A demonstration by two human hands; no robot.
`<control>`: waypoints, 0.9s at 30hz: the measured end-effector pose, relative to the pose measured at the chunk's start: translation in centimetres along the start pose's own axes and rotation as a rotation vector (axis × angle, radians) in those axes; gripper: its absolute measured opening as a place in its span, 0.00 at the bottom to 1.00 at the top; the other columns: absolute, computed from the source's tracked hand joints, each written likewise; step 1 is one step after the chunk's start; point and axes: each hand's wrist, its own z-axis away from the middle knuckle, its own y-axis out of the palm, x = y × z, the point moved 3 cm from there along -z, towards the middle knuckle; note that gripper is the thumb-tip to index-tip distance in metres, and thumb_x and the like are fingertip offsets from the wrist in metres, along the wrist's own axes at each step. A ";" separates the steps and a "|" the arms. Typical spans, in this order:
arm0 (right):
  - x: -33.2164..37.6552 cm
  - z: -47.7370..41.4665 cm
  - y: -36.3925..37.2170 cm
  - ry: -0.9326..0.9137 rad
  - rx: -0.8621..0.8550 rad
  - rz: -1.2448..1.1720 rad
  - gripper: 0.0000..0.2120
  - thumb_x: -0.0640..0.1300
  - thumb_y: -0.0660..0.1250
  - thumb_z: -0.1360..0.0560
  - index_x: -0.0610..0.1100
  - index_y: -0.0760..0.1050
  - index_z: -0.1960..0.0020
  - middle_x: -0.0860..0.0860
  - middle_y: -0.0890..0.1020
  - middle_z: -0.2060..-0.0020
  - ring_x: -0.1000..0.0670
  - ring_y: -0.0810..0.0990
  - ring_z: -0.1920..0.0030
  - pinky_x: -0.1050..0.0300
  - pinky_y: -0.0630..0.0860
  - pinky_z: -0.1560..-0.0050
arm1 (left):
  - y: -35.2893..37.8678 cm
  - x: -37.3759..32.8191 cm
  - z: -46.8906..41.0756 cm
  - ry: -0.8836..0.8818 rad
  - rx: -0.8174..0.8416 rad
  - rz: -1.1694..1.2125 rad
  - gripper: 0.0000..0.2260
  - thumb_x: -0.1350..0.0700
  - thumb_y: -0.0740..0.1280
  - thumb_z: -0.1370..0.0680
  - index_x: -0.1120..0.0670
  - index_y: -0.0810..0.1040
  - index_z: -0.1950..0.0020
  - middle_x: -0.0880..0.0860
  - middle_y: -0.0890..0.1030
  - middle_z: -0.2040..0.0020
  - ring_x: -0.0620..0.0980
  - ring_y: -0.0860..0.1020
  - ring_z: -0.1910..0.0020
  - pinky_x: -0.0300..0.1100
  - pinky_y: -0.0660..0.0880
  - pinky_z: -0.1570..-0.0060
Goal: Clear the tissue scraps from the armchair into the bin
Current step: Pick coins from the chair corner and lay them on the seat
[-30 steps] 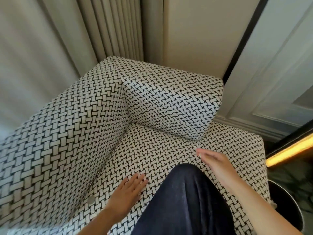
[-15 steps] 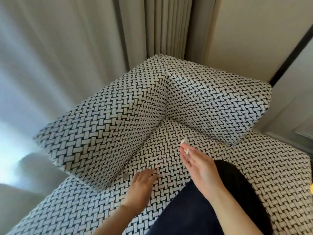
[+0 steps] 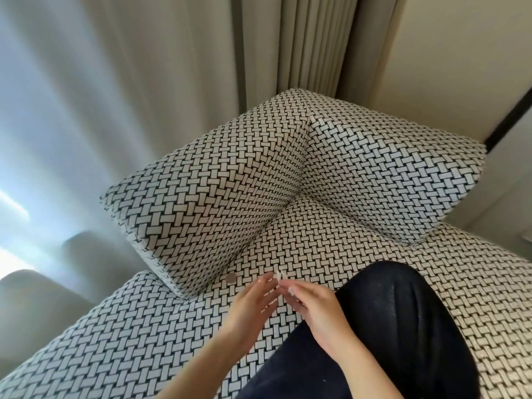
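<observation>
**Hands meet over a tissue scrap on the woven seat**

Head view: both bare forearms rise from the bottom edge and meet at lower centre. The left hand (image 3: 250,303) reaches up and right with its fingers stretched nearly straight and slightly spread, the tips just beside the tissue scrap (image 3: 279,276). The right hand (image 3: 316,308) has its fingers curled inward and pinches the scrap at its fingertips. The scrap is a tiny, crumpled white shred, held just above the seat between the two sets of fingertips; its edges blur into the pale pattern behind it.

The armchair (image 3: 201,211) fills the middle and lower frame. It is blocky and square-cornered, covered in coarse cloth with a black-and-white basket-weave pattern. A small round greyish spot (image 3: 231,277) lies on the seat to the left of the hands, near the foot of the chair's upright block. A dark, smooth-knit trouser leg (image 3: 388,326) rests on the seat at lower right. Pale pleated curtains (image 3: 144,110) hang in the upper left.
</observation>
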 end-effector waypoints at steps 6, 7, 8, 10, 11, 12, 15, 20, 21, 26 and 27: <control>-0.4 0.3 0.6 -0.073 0.018 0.417 0.10 0.40 0.62 0.22 0.48 0.82 0.50 0.54 0.84 0.52 0.59 0.81 0.48 0.64 0.76 0.44 | 1.4 0.4 1.3 0.121 -0.054 -0.205 0.11 0.65 0.61 0.21 0.55 0.80 0.45 0.51 0.84 0.50 0.46 0.81 0.46 0.38 0.75 0.46; -0.4 0.3 0.6 -0.066 0.016 0.414 0.10 0.40 0.62 0.22 0.47 0.82 0.50 0.53 0.84 0.53 0.59 0.81 0.49 0.64 0.76 0.44 | 1.3 0.3 1.4 0.194 -0.051 -0.344 0.12 0.65 0.62 0.21 0.52 0.80 0.46 0.48 0.84 0.51 0.44 0.81 0.47 0.36 0.75 0.47; -0.5 0.3 0.6 -0.056 0.014 0.405 0.10 0.40 0.62 0.21 0.46 0.82 0.50 0.52 0.84 0.53 0.58 0.81 0.49 0.64 0.76 0.45 | 1.1 0.2 1.5 0.260 -0.049 -0.456 0.13 0.65 0.63 0.22 0.49 0.81 0.47 0.46 0.84 0.52 0.42 0.81 0.48 0.34 0.75 0.48; -0.6 0.1 0.5 -0.016 0.014 0.337 0.10 0.40 0.61 0.21 0.44 0.82 0.51 0.50 0.85 0.54 0.54 0.82 0.48 0.60 0.77 0.43 | 0.7 -0.1 1.4 0.341 -0.044 -0.589 0.15 0.66 0.66 0.25 0.46 0.80 0.48 0.43 0.85 0.54 0.41 0.82 0.51 0.33 0.76 0.50; -0.7 0.1 0.5 0.008 0.019 0.287 0.11 0.40 0.61 0.21 0.43 0.82 0.51 0.49 0.85 0.53 0.51 0.82 0.47 0.56 0.77 0.42 | 0.7 -0.3 1.4 0.374 -0.044 -0.642 0.16 0.66 0.68 0.26 0.44 0.80 0.48 0.43 0.85 0.55 0.41 0.82 0.53 0.34 0.77 0.51; -0.6 0.1 0.5 0.029 0.031 0.237 0.11 0.39 0.61 0.21 0.41 0.83 0.51 0.47 0.85 0.53 0.49 0.82 0.47 0.53 0.76 0.41 | 0.7 -0.4 1.3 0.406 -0.056 -0.698 0.17 0.65 0.70 0.27 0.43 0.79 0.48 0.42 0.84 0.56 0.40 0.82 0.54 0.34 0.77 0.51; -0.5 0.1 0.6 0.083 0.076 0.109 0.12 0.39 0.59 0.21 0.37 0.82 0.50 0.43 0.84 0.51 0.46 0.81 0.45 0.51 0.76 0.39 | 0.6 -0.3 1.2 0.467 -0.136 -0.809 0.15 0.62 0.72 0.29 0.41 0.79 0.53 0.38 0.83 0.61 0.36 0.81 0.56 0.29 0.75 0.54; 0.3 0.6 0.5 0.088 0.100 -0.028 0.11 0.37 0.59 0.21 0.36 0.80 0.53 0.43 0.84 0.53 0.47 0.82 0.49 0.55 0.77 0.44 | 1.0 -1.3 1.0 0.502 -0.188 -0.795 0.11 0.61 0.72 0.28 0.43 0.81 0.60 0.38 0.83 0.65 0.34 0.80 0.62 0.27 0.75 0.60; 0.3 0.7 0.4 0.082 0.094 -0.071 0.10 0.36 0.59 0.21 0.36 0.79 0.53 0.44 0.84 0.55 0.47 0.83 0.51 0.56 0.77 0.46 | 1.3 -1.7 1.1 0.509 -0.168 -0.788 0.11 0.61 0.71 0.27 0.44 0.81 0.60 0.38 0.83 0.65 0.35 0.80 0.64 0.27 0.75 0.61; 1.5 2.1 -1.4 0.008 0.004 -0.380 0.05 0.37 0.64 0.25 0.35 0.73 0.52 0.41 0.81 0.57 0.44 0.80 0.52 0.51 0.75 0.44 | 5.2 -4.4 0.7 0.597 0.005 -0.819 0.15 0.62 0.71 0.28 0.40 0.81 0.59 0.33 0.82 0.61 0.32 0.80 0.56 0.24 0.73 0.57; 2.1 2.5 -2.1 -0.014 -0.019 -0.437 0.06 0.38 0.66 0.26 0.36 0.72 0.52 0.41 0.80 0.57 0.44 0.80 0.53 0.50 0.75 0.44 | 6.5 -4.8 0.4 0.626 0.058 -0.852 0.15 0.62 0.71 0.28 0.39 0.81 0.59 0.31 0.81 0.60 0.30 0.79 0.54 0.23 0.73 0.56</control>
